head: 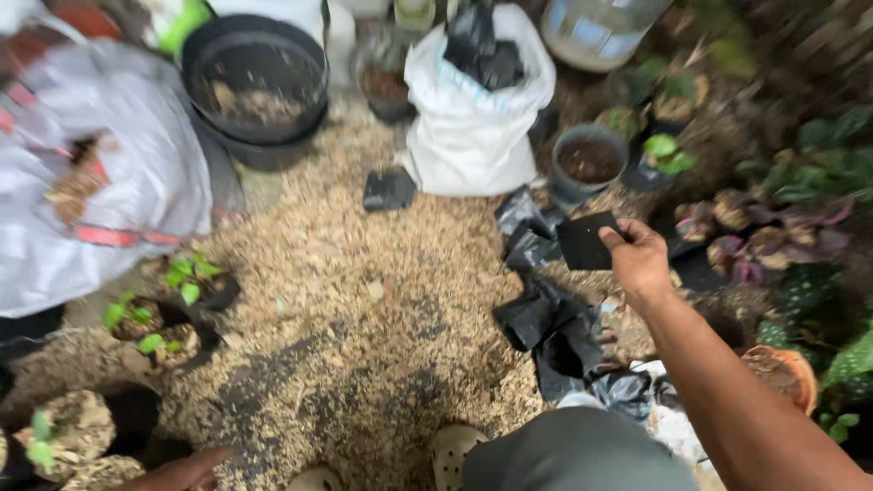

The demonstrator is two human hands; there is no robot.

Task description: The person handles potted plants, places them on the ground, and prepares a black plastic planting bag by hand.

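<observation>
My right hand (639, 258) reaches forward on the right and pinches a flat black plastic grow bag (585, 242) by its edge. More crumpled black plastic bags (546, 314) lie on the ground just below it. Only part of my left hand (186, 473) shows at the bottom left edge, near a soil-filled bag with a seedling (68, 436); whether it holds anything is hidden. The ground between is covered with a pale husk and soil mix (355, 309).
A white sack (473, 109) and a large black basin (259, 82) stand at the back. A grey sack (82, 173) lies on the left. Small seedling bags (168, 314) sit at left, potted plants (591, 164) at right. My shoes (450, 450) are at the bottom.
</observation>
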